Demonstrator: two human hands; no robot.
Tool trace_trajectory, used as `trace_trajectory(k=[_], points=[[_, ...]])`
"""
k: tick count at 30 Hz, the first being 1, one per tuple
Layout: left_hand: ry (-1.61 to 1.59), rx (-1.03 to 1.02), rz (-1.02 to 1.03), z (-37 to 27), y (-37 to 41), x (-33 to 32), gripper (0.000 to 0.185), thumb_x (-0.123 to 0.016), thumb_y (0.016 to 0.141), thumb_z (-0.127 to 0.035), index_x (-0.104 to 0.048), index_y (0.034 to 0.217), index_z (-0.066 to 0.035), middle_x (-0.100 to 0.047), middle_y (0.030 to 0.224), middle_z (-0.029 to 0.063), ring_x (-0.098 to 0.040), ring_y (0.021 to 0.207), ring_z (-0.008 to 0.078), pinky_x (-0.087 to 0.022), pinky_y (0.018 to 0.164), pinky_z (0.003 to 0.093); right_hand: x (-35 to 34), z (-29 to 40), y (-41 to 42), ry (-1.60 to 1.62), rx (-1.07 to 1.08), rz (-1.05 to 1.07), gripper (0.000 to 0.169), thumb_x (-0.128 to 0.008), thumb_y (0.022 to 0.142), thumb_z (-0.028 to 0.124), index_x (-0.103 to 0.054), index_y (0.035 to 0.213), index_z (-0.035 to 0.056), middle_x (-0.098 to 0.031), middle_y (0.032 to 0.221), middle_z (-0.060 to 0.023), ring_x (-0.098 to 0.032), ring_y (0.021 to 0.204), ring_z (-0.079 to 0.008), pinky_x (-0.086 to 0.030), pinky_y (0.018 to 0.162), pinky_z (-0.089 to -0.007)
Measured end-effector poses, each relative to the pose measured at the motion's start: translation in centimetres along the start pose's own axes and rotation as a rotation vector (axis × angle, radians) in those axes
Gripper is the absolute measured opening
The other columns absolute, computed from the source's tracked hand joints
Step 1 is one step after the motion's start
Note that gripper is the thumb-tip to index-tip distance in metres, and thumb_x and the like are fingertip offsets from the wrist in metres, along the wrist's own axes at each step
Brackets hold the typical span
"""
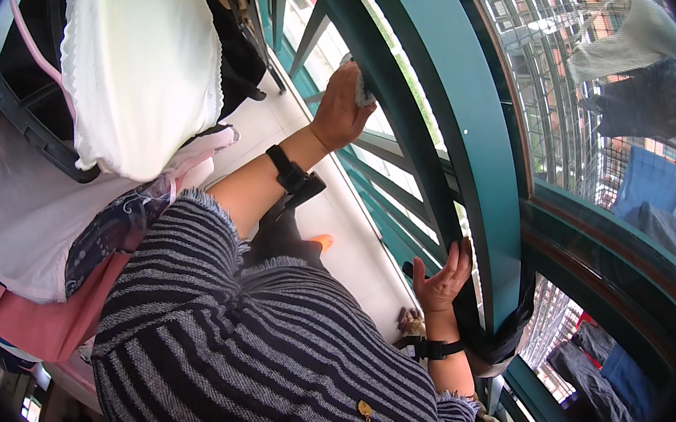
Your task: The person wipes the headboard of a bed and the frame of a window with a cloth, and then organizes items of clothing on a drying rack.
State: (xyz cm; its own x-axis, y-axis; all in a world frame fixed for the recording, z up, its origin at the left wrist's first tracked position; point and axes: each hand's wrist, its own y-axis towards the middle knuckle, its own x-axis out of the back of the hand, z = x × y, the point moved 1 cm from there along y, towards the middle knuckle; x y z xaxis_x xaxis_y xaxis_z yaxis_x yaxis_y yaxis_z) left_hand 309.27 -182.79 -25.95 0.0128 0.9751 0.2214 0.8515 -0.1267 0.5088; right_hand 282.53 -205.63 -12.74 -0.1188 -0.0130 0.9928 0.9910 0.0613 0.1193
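Note:
My left hand (339,109) holds a bunched grey cloth (363,87) against the side of a dark green railing bar (400,88). Part of the cloth is hidden behind the fingers. Farther down the same railing, my right hand (443,281) has its fingers apart and holds nothing that I can see. Its fingertips are at the bar's lower end; whether they press on it is unclear. Both wrists wear black straps, the left strap (285,168) with a small black device.
Laundry hangs close on the left: a white lace-edged garment (143,61), a black plastic hanger (31,129) and pink cloth (35,327). A green window frame (493,141) curves along the right, with more clothes (653,182) beyond the glass. A bare foot stands on pale floor tiles (358,256).

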Motion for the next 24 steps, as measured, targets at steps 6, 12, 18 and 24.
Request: trace_trajectory(k=[6,12,18,24], points=[[0.276,0.103,0.122,7.8,-5.4,-1.3,0.048,-0.062,0.088,-0.015,-0.038,0.128,-0.003,-0.048,0.119,0.0215,-0.047,0.110,0.0415,-0.038,0.096,0.0483,0.0,0.2,0.1,-0.010,-0.012,0.000,0.079,-0.073,0.078,0.032,-0.033,0.137,-0.0020,-0.037,0.139,-0.0269,-0.039,0.127,-0.0424,-0.031,0.105,-0.0490],[-0.011,0.135,0.100,3.1,-1.6,-0.1,0.039,-0.061,0.089,-0.009,-0.045,0.124,-0.002,-0.053,0.113,0.0205,-0.050,0.105,0.0407,-0.043,0.090,0.0448,-0.1,0.1,-0.2,-0.027,-0.004,-0.001,0.080,-0.073,0.079,0.033,-0.032,0.138,-0.0023,-0.037,0.140,-0.0276,-0.040,0.126,-0.0430,-0.031,0.104,-0.0495],[-0.023,0.129,-0.044,-0.5,-0.3,-0.7,0.035,-0.062,0.087,-0.004,-0.046,0.118,-0.002,-0.055,0.109,0.0192,-0.054,0.099,0.0400,-0.044,0.084,0.0442,0.2,0.4,0.1,-0.026,0.002,-0.006,0.080,-0.073,0.079,0.033,-0.032,0.138,-0.0018,-0.040,0.138,-0.0267,-0.042,0.124,-0.0415,-0.032,0.102,-0.0485],[0.262,0.386,0.111,5.2,-4.0,-1.8,0.034,-0.065,0.088,-0.014,-0.045,0.113,-0.002,-0.055,0.111,0.0216,-0.055,0.102,0.0427,-0.047,0.082,0.0461,-0.4,-0.4,-0.5,0.018,-0.027,-0.009,0.081,-0.074,0.077,0.037,-0.034,0.138,0.0023,-0.042,0.133,-0.0226,-0.044,0.118,-0.0415,-0.035,0.098,-0.0503]])
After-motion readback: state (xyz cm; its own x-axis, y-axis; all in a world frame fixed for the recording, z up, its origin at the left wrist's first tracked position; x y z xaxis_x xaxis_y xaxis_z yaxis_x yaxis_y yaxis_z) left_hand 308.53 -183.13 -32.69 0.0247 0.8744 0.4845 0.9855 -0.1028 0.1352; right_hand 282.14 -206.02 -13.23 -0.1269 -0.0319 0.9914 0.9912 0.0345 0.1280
